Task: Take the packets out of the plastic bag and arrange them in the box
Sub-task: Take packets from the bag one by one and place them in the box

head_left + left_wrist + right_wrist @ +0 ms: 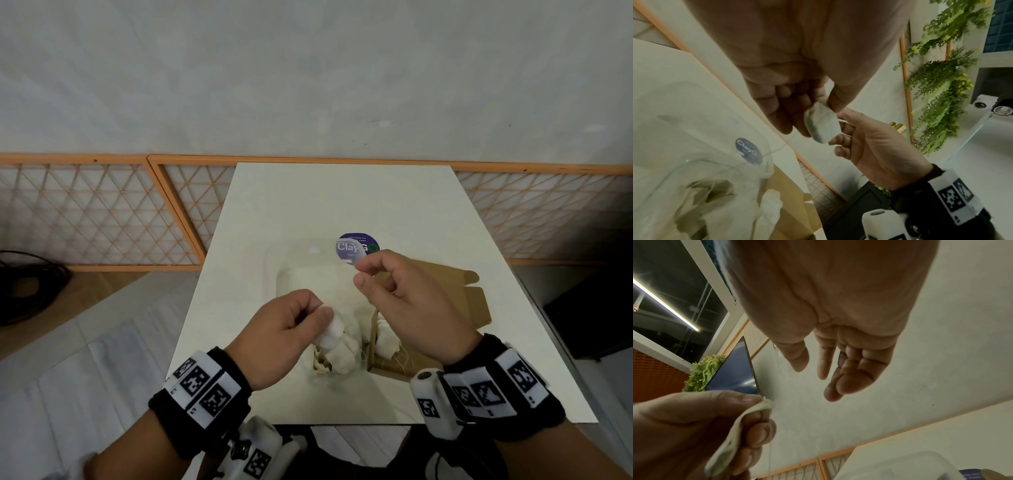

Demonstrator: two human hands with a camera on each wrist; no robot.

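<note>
A person stands over a white bench [308, 192], both wrists banded with black-and-white marker cuffs. At about eight o'clock from the bench's centre, the left hand [284, 337] has its grip closed on one small white packet [330, 330], pinched between thumb and curled fingers and lifted clear of the bench top. Just beneath and beside that hand, at six o'clock, the clear plastic bag [305, 270] lies crumpled on the bench with more pale packets [342, 356] bunched in its near end; a round purple sticker [358, 248] reading "Clay" shows at its far end, toward twelve o'clock. At about three o'clock the right hand [407, 301] hangs above the bag and the box, fingers bent, thumb and forefinger close together near a fine thread; whether that grip actually holds the thread cannot be told, and the wrist view shows its fingers loose and parted. Under that hand, at four o'clock, the brown cardboard box [455, 298] sits open on the bench, touching the bag's edge, with a few white packets [385, 337] lying inside near its left wall.
</note>
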